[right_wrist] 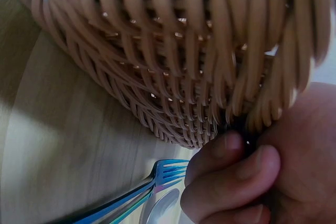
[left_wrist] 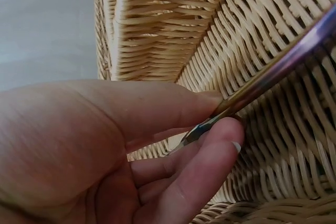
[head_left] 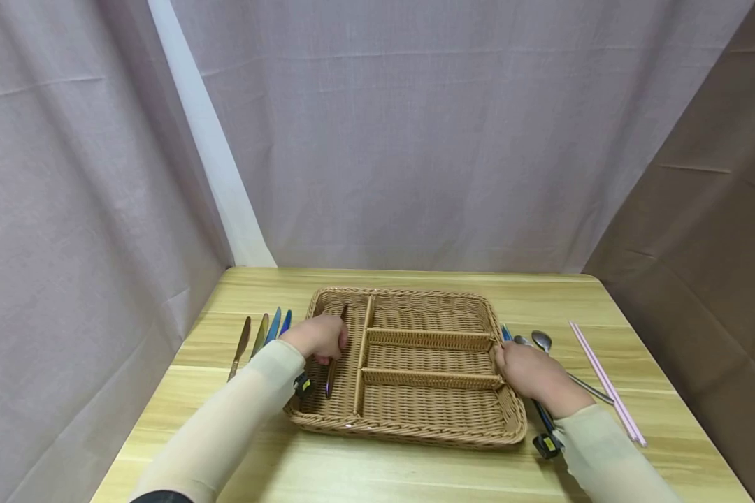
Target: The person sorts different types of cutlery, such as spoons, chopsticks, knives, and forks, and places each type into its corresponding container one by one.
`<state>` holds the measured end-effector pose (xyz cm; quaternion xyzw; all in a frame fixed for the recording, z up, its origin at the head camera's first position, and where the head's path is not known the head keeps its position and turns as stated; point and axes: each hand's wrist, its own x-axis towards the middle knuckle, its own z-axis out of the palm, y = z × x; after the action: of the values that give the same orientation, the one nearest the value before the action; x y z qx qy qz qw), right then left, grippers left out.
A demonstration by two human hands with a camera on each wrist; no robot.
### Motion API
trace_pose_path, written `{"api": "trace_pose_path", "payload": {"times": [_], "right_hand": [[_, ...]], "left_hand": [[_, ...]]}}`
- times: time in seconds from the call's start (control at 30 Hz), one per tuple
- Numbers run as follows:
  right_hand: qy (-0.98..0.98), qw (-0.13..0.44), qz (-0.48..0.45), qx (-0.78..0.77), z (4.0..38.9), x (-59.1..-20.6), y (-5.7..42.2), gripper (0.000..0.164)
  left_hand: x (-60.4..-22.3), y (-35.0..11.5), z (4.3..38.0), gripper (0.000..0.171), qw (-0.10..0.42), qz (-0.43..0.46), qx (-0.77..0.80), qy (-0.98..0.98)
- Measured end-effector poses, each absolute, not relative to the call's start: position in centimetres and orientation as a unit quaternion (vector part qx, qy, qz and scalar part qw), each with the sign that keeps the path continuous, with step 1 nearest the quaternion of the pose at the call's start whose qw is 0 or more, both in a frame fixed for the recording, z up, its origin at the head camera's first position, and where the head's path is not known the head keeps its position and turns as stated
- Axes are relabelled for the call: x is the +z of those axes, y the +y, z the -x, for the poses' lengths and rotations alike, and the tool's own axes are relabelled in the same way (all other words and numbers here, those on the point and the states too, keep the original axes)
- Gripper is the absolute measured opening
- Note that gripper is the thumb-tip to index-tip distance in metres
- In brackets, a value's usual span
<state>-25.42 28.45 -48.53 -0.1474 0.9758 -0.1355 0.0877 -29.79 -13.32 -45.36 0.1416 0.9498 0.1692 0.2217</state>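
Observation:
My left hand (head_left: 321,337) is over the long left compartment of a wicker cutlery basket (head_left: 415,434). Between thumb and fingers it pinches a shiny purple-and-gold knife (left_wrist: 278,74), which lies lengthwise along that compartment in the head view. At the basket's right side, my right hand (head_left: 531,370) grips the rim, its fingers curled at the woven edge in the right wrist view; the thumb is hidden there. Just below those fingers, blue iridescent forks (right_wrist: 170,170) and a spoon (right_wrist: 164,206) lie on the table.
Several knives (head_left: 242,347) lie left of the basket, partly behind my left sleeve. Metal spoons (head_left: 542,341) and pink chopsticks (head_left: 604,377) lie on the wooden table (head_left: 415,475) to the right. Dividers (head_left: 430,378) split the basket's right part. Curtains (head_left: 415,140) enclose the table.

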Motion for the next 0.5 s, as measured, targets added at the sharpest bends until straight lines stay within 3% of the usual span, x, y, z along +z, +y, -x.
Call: {"api": "trace_pose_path", "payload": {"times": [0.5], "right_hand": [[0.976,0.086,0.145,-0.136,25.52,-48.72,28.42,0.044]], "left_hand": [[-45.91,-13.69,29.93,0.007,0.225,-0.159,0.156,0.948]]}}
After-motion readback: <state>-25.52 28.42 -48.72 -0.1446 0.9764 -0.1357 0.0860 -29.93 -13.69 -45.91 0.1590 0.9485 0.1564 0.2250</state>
